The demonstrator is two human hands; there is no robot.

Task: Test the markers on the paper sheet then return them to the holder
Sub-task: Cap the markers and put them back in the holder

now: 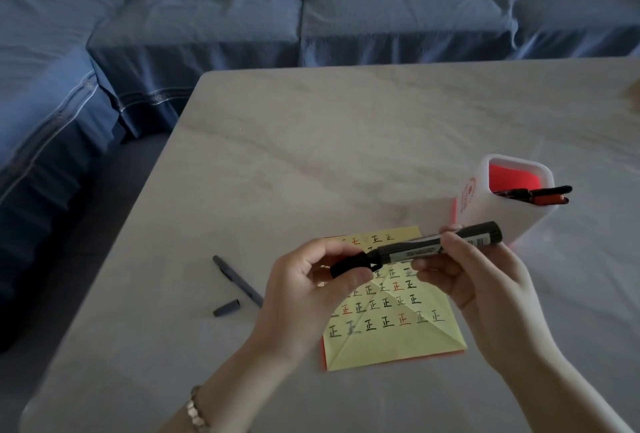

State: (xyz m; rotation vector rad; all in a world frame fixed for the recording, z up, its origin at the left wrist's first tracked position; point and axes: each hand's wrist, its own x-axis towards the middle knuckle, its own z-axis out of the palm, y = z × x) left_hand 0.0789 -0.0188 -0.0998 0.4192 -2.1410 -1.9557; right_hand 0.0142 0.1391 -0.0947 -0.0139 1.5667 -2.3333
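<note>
A thick black marker (pixel 436 245) is held level above the yellow paper sheet (pixel 388 332), which carries several rows of black and red test characters. My right hand (pixel 485 280) grips the marker's barrel. My left hand (pixel 308 287) pinches its black cap (pixel 349 264) at the left end; whether the cap sits fully on is not visible. The white holder (pixel 502 210) with a red inside stands right of the sheet, with black and red markers (pixel 540 195) leaning out of it.
A thin grey pen (pixel 237 280) lies uncapped on the marble table (pixel 311 155) left of the sheet, its grey cap (pixel 227 308) beside it. A blue sofa (pixel 207 27) with cushions wraps the table's far and left sides.
</note>
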